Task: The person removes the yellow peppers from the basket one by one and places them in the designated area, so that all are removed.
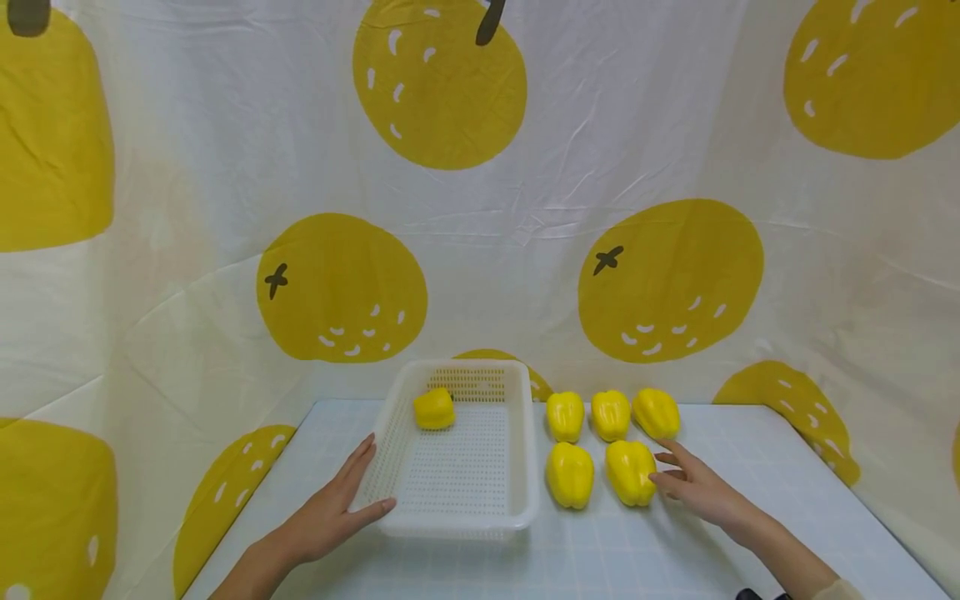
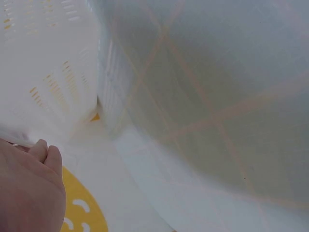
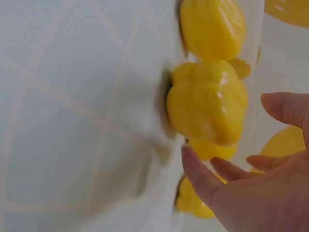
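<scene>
A white plastic basket (image 1: 521, 467) with slotted walls stands on the table, one yellow bell pepper (image 1: 434, 409) lying at its far left inside. At the basket's left side, my left hand (image 1: 330, 508) holds the rim, thumb over the edge; the left wrist view shows its fingers (image 2: 54, 157) at the rim. My right hand (image 1: 701, 487) is spread beside the near right bell pepper (image 1: 631, 473), fingertips close to its right side. In the right wrist view, thumb and fingers are apart around that pepper (image 3: 207, 104); whether they touch it, I cannot tell.
Other yellow bell peppers stand right of the basket: one near left (image 1: 570, 475), and three in the back row (image 1: 611, 416). A pale blue checked cloth (image 1: 600, 558) covers the table. Behind hangs a white curtain (image 1: 495, 275) printed with yellow fruit.
</scene>
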Demonstrator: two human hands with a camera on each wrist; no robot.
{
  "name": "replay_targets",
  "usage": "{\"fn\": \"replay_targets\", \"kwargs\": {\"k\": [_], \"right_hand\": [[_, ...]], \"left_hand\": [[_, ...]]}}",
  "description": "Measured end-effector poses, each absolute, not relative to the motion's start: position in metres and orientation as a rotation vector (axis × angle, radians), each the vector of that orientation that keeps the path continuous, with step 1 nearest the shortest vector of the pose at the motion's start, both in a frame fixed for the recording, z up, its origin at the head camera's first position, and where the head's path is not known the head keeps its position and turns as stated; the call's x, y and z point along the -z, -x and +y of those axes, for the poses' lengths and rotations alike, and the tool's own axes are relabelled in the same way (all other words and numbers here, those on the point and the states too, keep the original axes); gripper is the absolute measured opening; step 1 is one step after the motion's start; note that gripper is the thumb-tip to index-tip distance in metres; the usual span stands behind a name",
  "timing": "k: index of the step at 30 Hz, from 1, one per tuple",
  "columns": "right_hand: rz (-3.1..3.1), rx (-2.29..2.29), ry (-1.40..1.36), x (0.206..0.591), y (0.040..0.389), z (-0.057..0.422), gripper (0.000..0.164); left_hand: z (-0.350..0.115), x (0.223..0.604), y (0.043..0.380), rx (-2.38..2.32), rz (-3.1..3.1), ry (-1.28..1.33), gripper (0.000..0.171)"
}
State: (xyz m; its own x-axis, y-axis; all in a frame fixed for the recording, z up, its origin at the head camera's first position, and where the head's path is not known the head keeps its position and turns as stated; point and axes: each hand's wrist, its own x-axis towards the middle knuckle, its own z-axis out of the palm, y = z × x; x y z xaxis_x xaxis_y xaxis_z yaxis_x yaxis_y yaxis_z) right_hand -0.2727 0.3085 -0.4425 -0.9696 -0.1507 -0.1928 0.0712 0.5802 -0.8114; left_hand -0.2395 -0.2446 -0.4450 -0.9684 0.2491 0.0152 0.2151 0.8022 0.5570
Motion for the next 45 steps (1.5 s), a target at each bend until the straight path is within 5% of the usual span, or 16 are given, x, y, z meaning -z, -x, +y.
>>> {"fn": "replay_targets", "kwargs": {"k": [14, 33, 45], "right_hand": [[2.689, 1.174, 0.210, 0.391, 0.269, 0.291, 0.080], [2.507, 1.259, 0.703, 0.349, 0.294, 0.165, 0.062], [2.361, 1.242, 0.708, 0.340, 0.333, 0.087, 0.062]], "left_hand": [[-0.248, 0.449, 0.242, -0.881, 2.939, -0.377, 0.106], [-0.251, 0.450, 0.238, -0.907, 2.943, -0.417, 0.105], [-0.249, 0.447, 0.239, -0.887, 2.961, -0.440, 0.102]]}}
